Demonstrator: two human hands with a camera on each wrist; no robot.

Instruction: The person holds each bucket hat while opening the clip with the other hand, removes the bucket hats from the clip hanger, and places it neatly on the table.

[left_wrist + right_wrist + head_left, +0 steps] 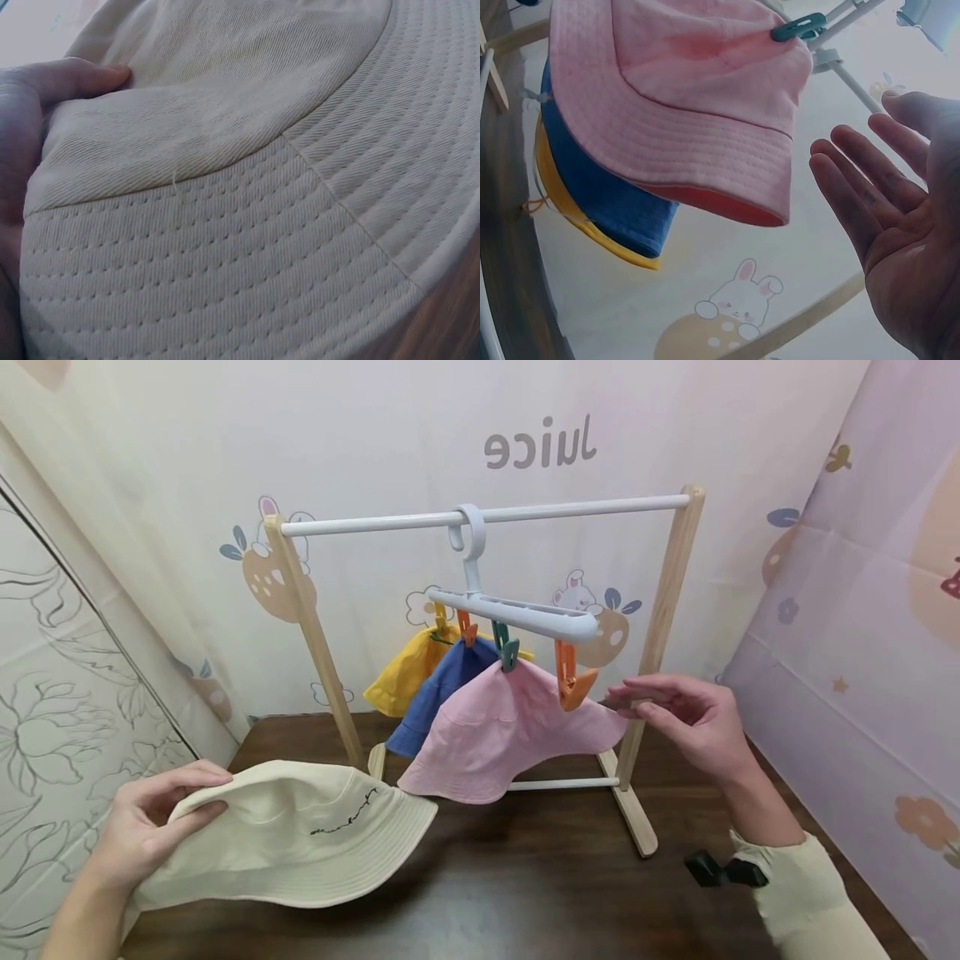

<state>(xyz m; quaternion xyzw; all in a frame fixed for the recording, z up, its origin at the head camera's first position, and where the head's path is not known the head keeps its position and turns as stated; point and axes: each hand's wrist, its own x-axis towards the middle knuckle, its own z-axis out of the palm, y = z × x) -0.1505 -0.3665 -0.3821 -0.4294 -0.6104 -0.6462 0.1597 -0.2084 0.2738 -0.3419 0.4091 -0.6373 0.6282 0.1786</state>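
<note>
Cream hat (262,839), dark script (347,824) in head view only

- Backdrop cloth (375,435): in my head view, I read the grey word "Juice" (540,442), mirror-reversed.
- Cream hat (247,835): dark cursive script (345,818) on the crown; I cannot decipher it.

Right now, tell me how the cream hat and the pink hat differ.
The cream hat is held by the left hand, while the pink hat hangs from a green clip. The cream hat shows dark script; the pink hat shows none in these views. Both are soft, brimmed fabric hats.
</note>
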